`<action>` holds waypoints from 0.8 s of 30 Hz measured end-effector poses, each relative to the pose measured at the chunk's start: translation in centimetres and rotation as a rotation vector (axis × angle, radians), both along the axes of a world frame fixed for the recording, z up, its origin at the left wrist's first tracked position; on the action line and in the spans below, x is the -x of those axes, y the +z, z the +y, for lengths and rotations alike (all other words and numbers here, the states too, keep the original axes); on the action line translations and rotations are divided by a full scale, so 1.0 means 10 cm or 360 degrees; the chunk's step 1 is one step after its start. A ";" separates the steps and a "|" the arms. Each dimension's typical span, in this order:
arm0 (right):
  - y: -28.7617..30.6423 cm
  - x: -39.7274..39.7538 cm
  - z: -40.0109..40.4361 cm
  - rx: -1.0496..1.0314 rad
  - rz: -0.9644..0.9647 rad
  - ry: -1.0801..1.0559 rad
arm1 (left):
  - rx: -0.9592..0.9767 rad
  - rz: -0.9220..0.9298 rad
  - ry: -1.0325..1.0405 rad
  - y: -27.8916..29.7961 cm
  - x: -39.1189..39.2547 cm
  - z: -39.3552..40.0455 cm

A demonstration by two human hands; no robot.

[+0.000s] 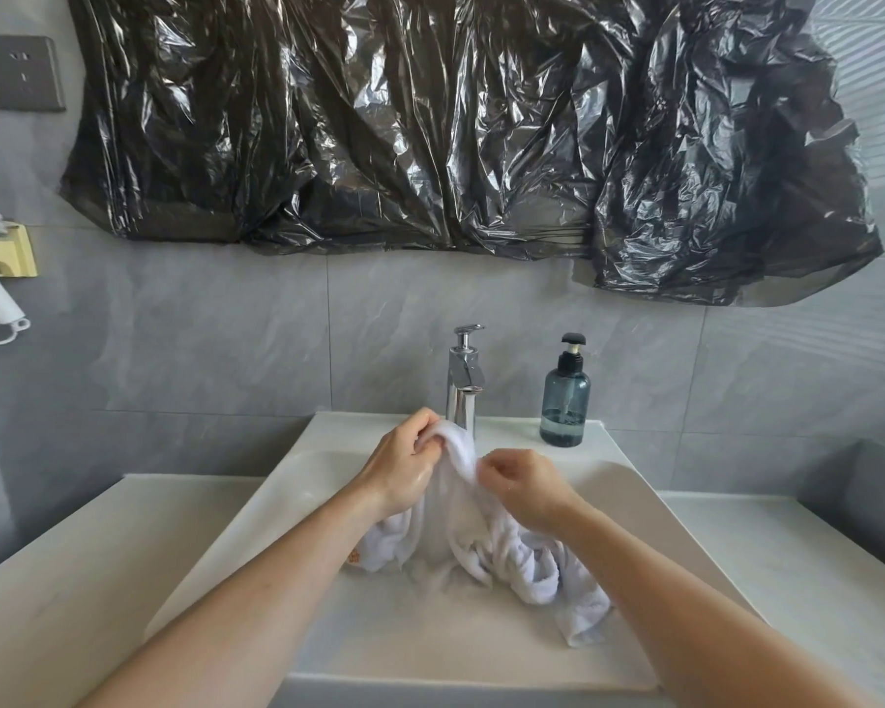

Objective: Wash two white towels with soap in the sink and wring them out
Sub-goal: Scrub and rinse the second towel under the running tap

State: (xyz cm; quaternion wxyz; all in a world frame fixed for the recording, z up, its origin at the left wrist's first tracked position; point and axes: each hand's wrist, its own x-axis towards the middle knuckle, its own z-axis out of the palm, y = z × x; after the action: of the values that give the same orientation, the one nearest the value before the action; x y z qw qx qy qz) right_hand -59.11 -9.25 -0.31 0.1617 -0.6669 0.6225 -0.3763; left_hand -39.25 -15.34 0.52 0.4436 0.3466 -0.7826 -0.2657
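Left hand (404, 465) fingers curled gripping white towel (461, 534) top, right hand (524, 485) fingers pinching same fold, towel bunched in sink (297, 482), soap bottle (564, 396) beside faucet (463, 380)

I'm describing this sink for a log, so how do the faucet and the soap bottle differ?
The faucet is shiny chrome; the bottle is see-through blue-grey with a black pump. The faucet stands at the middle of the sink's back ledge, partly hidden by the towel; the bottle stands right of it, in full view. Both are upright.
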 end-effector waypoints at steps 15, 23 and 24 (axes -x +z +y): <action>0.20 -0.03 0.02 0.0808 -0.0364 -0.0291 | 0.0215 -0.0249 0.0275 0.08 -0.07 0.07; 0.22 0.03 0.07 0.0763 -0.0422 -0.0457 | -0.0063 -0.1029 0.0075 0.02 -0.03 0.18; 0.22 0.04 0.08 0.0745 -0.0421 -0.0475 | -0.0087 -0.1116 0.0087 0.01 -0.03 0.18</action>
State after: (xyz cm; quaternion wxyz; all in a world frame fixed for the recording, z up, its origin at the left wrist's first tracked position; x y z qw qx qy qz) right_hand -59.51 -8.49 1.84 0.0264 -0.5324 0.5836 -0.6126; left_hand -38.99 -13.55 0.59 0.1454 0.4492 -0.8704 -0.1393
